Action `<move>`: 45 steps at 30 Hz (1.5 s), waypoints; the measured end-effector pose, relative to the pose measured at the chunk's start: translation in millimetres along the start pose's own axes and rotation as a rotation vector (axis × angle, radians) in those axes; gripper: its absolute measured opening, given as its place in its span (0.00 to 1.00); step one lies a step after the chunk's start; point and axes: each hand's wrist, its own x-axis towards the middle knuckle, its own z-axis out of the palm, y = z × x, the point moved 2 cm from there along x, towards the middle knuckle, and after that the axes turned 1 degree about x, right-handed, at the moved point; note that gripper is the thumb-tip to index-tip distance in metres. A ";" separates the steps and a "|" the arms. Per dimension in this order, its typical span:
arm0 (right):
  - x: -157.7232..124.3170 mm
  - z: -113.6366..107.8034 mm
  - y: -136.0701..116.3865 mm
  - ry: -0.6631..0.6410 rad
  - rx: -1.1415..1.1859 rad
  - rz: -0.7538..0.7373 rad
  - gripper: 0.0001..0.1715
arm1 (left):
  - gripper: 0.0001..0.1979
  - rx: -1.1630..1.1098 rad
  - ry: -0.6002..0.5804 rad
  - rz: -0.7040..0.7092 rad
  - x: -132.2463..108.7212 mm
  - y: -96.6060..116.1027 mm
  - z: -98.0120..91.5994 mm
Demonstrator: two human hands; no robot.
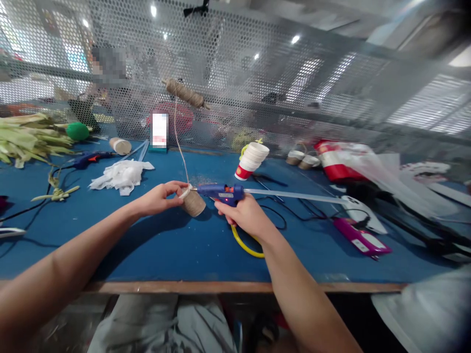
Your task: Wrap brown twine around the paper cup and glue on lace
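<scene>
My left hand (161, 197) grips a small cup wrapped in brown twine (193, 202), held just above the blue table (176, 245). A strand of twine (178, 142) runs up from the cup to a twine spool (184, 93) hanging on the mesh wall. My right hand (246, 214) is closed round a blue hot glue gun (222, 192). Its nozzle touches the rim of the cup. A clear glue stick (294, 196) juts out of the gun's back to the right.
A stack of paper cups (252, 160) lies behind the gun. White scraps (120, 175), a second glue gun (90, 158), green leaves (29, 137) and a green ball (77, 131) sit at the left. A purple device (362, 238), cables, a red-white bag (338, 162) crowd the right.
</scene>
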 end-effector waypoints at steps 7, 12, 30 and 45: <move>-3.4 -0.8 -7.7 -0.032 -0.007 0.006 0.13 | 0.07 0.006 0.001 0.000 0.2 -0.9 -0.2; -5.2 -0.1 -10.4 -0.072 -0.007 -0.003 0.13 | 0.07 0.006 0.000 -0.001 0.3 0.4 -0.1; 4.3 -3.1 2.2 -0.005 -0.001 0.027 0.15 | 0.08 -0.008 -0.009 0.022 -0.1 -0.4 0.9; 12.4 -0.5 9.2 0.028 0.062 0.096 0.16 | 0.08 -0.011 -0.008 0.027 0.2 -1.6 1.1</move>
